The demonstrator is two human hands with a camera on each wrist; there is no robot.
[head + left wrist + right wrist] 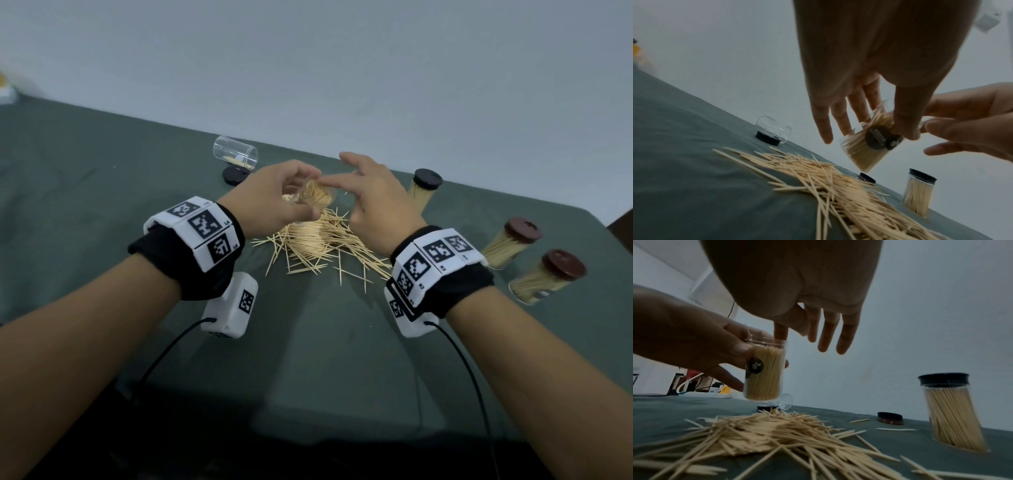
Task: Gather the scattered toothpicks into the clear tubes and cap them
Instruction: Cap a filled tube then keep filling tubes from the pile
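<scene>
Your left hand [274, 192]: bare, forearm bare to the wrist. Left wrist: one black fabric cuff [202, 270], wrapped by a band of white blocks [198, 229], each printed with a black-and-white square marker. Beneath it, one white rounded camera housing [231, 306] bearing its own marker, with a thin black cable [164, 353] running back toward you.

Your right hand [373, 195]: bare, forearm bare. Right wrist: matching black cuff [459, 291], white marker band [435, 260], white housing [411, 320] below, and a second black cable [472, 377] trailing back.
</scene>
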